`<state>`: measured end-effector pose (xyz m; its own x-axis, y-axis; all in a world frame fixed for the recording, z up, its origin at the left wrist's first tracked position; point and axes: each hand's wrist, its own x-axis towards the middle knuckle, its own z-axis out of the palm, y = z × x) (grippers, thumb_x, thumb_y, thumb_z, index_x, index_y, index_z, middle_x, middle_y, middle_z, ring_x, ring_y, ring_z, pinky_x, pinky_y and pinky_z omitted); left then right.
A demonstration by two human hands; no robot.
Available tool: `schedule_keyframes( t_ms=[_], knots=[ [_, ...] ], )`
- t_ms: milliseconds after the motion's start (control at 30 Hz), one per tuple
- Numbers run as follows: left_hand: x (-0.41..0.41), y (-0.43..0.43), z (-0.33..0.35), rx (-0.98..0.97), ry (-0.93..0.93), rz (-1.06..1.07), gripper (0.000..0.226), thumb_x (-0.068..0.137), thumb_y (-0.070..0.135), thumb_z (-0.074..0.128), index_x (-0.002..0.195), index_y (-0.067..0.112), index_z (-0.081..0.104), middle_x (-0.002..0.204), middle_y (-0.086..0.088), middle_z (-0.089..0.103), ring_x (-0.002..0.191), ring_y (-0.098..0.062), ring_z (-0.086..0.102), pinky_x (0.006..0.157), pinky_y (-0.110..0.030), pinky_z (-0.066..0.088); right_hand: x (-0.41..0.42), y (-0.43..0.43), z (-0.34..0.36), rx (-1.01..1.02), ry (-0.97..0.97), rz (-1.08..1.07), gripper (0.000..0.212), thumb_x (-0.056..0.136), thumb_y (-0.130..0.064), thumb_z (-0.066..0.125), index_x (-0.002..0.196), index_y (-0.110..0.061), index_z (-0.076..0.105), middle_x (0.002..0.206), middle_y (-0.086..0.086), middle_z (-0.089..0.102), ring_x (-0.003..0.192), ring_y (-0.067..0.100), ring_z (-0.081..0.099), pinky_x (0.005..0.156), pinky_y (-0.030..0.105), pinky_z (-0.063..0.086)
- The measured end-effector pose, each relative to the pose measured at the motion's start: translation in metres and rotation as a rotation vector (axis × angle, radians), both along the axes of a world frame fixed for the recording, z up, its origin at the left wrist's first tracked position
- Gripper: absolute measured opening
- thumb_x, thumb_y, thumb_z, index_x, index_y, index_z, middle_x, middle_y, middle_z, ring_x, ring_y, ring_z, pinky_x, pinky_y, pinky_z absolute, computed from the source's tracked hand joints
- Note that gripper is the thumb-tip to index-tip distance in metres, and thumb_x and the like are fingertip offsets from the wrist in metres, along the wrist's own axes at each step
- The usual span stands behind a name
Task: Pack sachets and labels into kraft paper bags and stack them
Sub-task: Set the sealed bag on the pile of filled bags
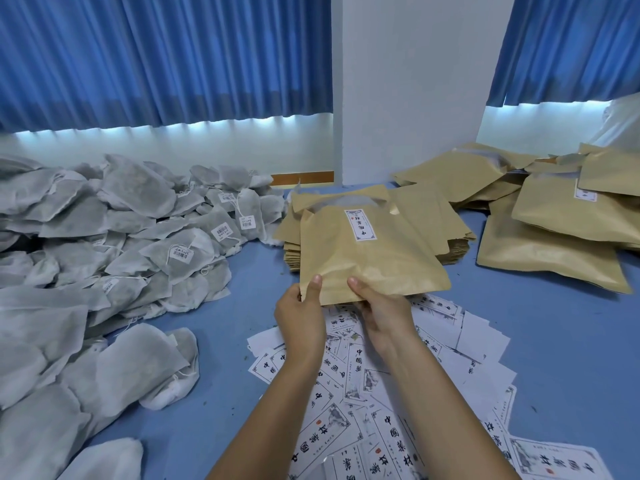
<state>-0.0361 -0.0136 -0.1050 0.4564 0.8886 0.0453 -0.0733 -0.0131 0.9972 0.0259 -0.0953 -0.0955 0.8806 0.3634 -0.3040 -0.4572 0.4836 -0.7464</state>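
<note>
Both hands on it: left hand [299,320] and right hand [381,313] pinch the near edge of a kraft bag [374,261], thumbs on top, fingers underneath. The bag, white label [360,225] on its face, sits mid blue surface [554,341], over the loose labels [363,393]. Stack of flat bags [443,216] just behind. Sachets [104,237] heaped along the left edge, filled bags [554,244] piled far right.

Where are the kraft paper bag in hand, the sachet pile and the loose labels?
kraft paper bag [367,261], head view, middle of its brown front.
sachet pile [138,220], head view, a grey sachet mid-pile.
loose labels [360,372], head view, a printed label near the heap's middle.
</note>
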Motion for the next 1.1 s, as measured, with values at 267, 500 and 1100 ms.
schedule_keyframes(
  t_ms=[267,500,1100],
  knots=[
    [-0.002,0.007,0.001,-0.038,-0.032,0.028,0.040,0.092,0.034,0.060,0.066,0.010,0.040,0.068,-0.012,0.039,0.064,-0.024,0.035,0.061,-0.035,0.030,0.008,-0.002,0.002,0.013,-0.029,-0.071,0.029,0.072,0.009,0.074,0.091,-0.010,0.063,0.091,0.004,0.070,0.084,0.015,0.066,0.080,0.029,0.053],
    [-0.001,0.011,0.000,-0.093,-0.056,0.048,0.034,0.092,0.036,0.059,0.076,0.012,0.041,0.077,-0.008,0.034,0.069,-0.024,0.032,0.062,-0.034,0.027,0.012,-0.010,0.001,0.046,-0.045,-0.181,0.031,0.073,0.004,0.076,0.096,-0.013,0.065,0.100,0.002,0.070,0.090,0.012,0.066,0.075,0.023,0.052],
    [0.008,0.009,0.001,-0.548,-0.300,-0.308,0.040,0.093,0.014,0.060,0.130,0.013,0.048,0.124,-0.011,0.060,0.102,-0.027,0.065,0.063,-0.030,0.058,0.030,-0.035,0.019,-0.320,-0.208,0.000,0.032,0.093,0.005,0.052,0.124,0.001,0.055,0.093,0.004,0.062,0.067,0.018,0.060,0.045,0.017,0.051]
  ],
)
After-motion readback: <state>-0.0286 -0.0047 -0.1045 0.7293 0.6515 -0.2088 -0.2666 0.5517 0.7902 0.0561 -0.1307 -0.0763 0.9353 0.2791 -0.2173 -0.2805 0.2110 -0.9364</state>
